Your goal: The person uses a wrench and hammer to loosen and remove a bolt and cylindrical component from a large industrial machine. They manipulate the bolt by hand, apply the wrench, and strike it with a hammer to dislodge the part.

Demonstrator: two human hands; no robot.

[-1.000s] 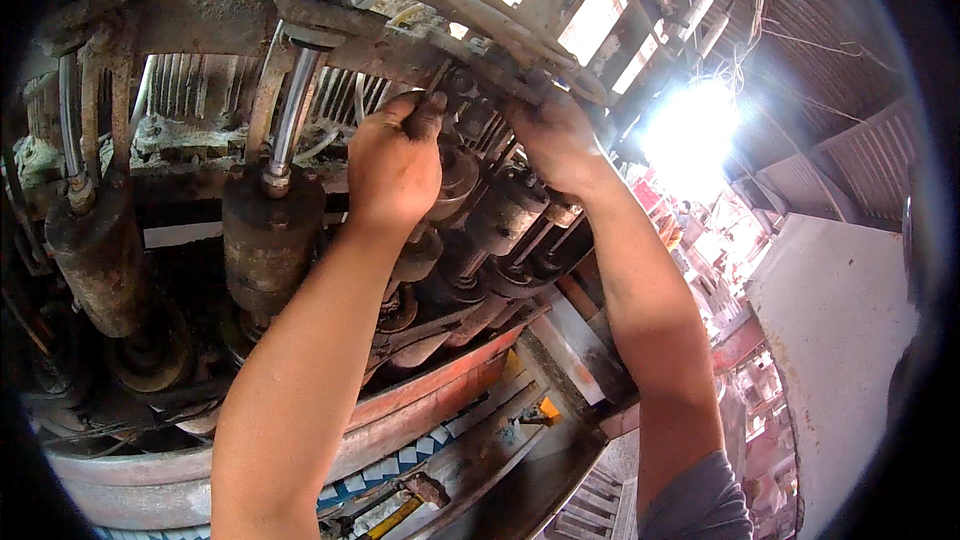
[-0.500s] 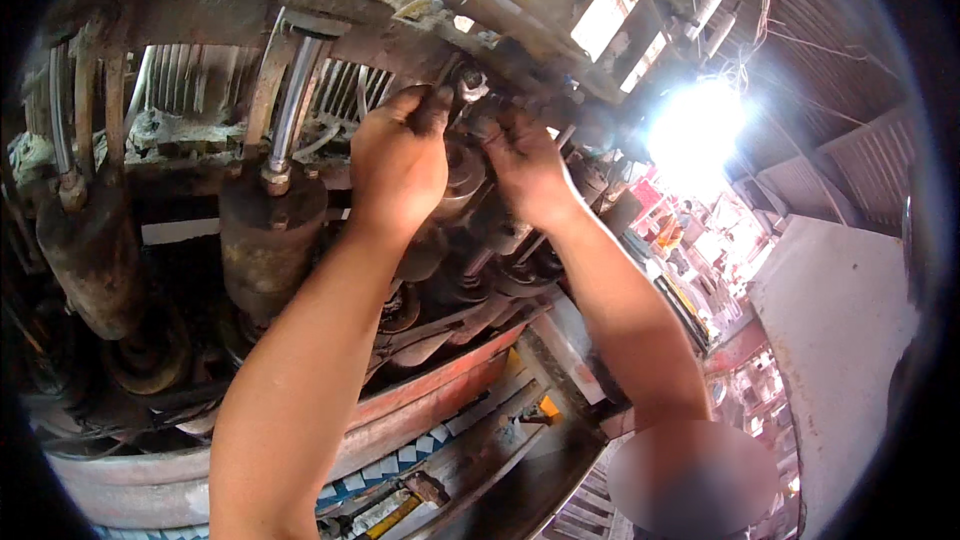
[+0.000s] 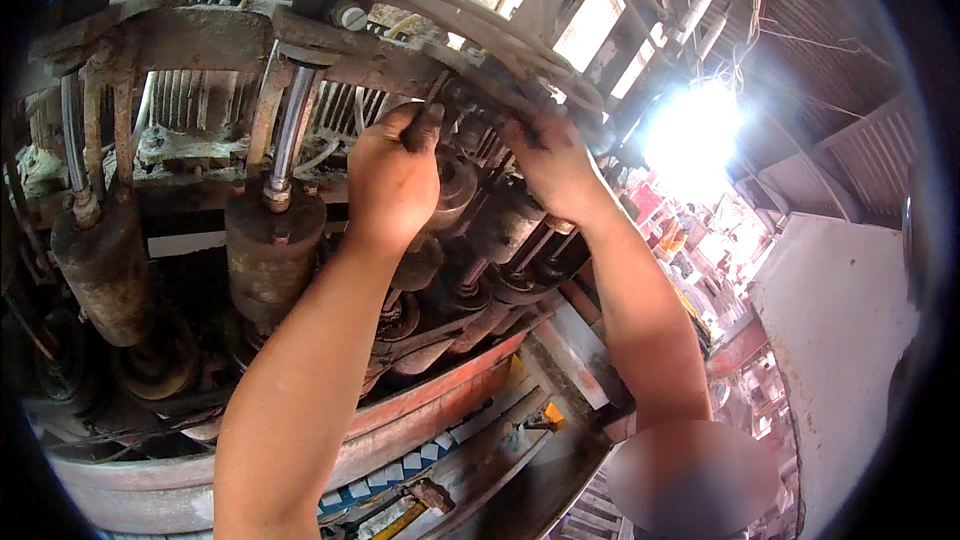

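Observation:
My left hand (image 3: 393, 180) is raised at the upper middle of the machine, its fingers curled and its blackened thumb pointing up. A thin rod (image 3: 437, 88) stands just above that thumb; what the fingers hold is hidden. To its right, my right hand (image 3: 556, 165) is closed against dark machine parts below a bundle of hoses (image 3: 470, 25). I cannot make out what it grips. Small metal fittings (image 3: 470, 125) show in the gap between the hands. Beneath them sits a round, greasy cylinder (image 3: 455, 190).
Left of my arms stand a heavy cylinder (image 3: 275, 260) with a shiny rod (image 3: 293, 125) and another cylinder (image 3: 105, 275). Below runs a red-edged curved rim (image 3: 440, 410). A hammer (image 3: 430, 496) lies low in the middle. A bright lamp (image 3: 692, 140) glares at right.
My right hand has moved right, widening the gap from my left hand. The bright metal fitting seen between them earlier is less plain now. The hose bundle shows more fully overhead.

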